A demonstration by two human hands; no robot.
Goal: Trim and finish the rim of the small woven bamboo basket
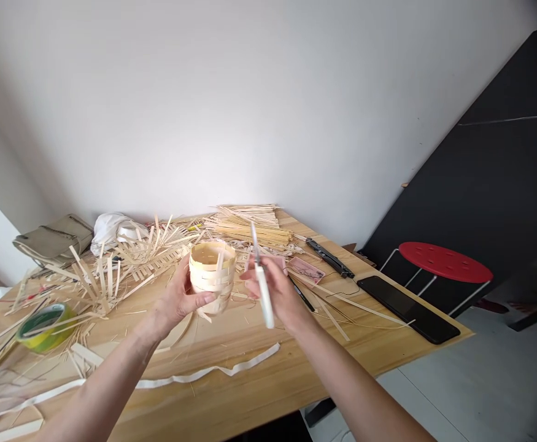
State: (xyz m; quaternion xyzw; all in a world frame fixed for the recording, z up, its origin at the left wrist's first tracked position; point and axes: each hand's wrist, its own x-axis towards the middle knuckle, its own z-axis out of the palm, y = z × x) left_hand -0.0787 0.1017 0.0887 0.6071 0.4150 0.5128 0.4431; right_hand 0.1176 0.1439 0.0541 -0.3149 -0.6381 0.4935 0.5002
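Wrapped around the left side of a small woven basket is my left hand, with its thumb across the front. The basket is upright, made of pale wood strips with a yellowish rim, and a loose strip end sticks up at its right side. My right hand, just to the right of the basket, grips a white-handled knife. Its thin blade points up and away from me, apart from the basket. Part of the handle is hidden by the fingers.
Loose strips and half-woven pieces cover the table's left, near a roll of tape. Strip bundles lie at the back. A phone and black tool lie right. A white ribbon crosses the front. A red stool stands beyond.
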